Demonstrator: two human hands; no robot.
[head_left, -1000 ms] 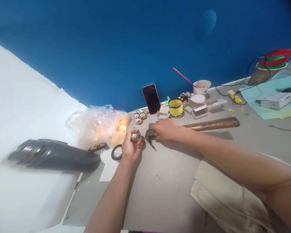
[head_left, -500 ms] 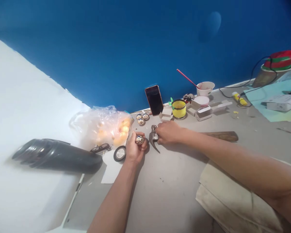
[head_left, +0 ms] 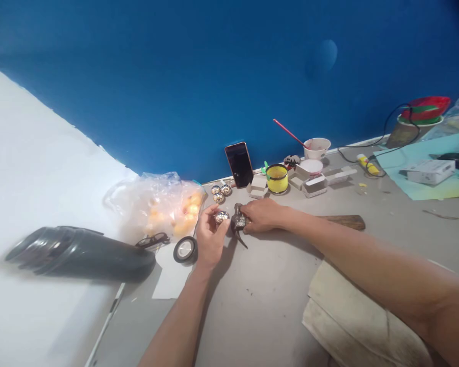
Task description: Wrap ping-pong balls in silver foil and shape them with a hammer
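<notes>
Between its thumb and fingers, my left hand [head_left: 209, 238] holds a shiny, silvery faceted ball [head_left: 222, 217]. Just right of it, my right hand [head_left: 262, 214] is wrapped around a claw hammer [head_left: 238, 220], close to the head. The curved claw points toward me, and the wooden handle runs right beneath my forearm. Behind the left hand rest three similar shiny balls [head_left: 219, 197] in a small cluster. A roll of black tape [head_left: 185, 250] is beside my left wrist.
A clear plastic bag of orange balls [head_left: 156, 211] and a dark cylinder [head_left: 84, 255] are at left. Along the blue wall stand a phone [head_left: 239, 164], a yellow cup [head_left: 277, 179], small open boxes [head_left: 314, 186] and a paper cup [head_left: 316, 148]. A pale cloth [head_left: 352, 311] lies front right.
My left hand has turned, its thumb now up against the ball near the hammer head. The hammer head is tilted a little in my right grip. The view has shifted slightly.
</notes>
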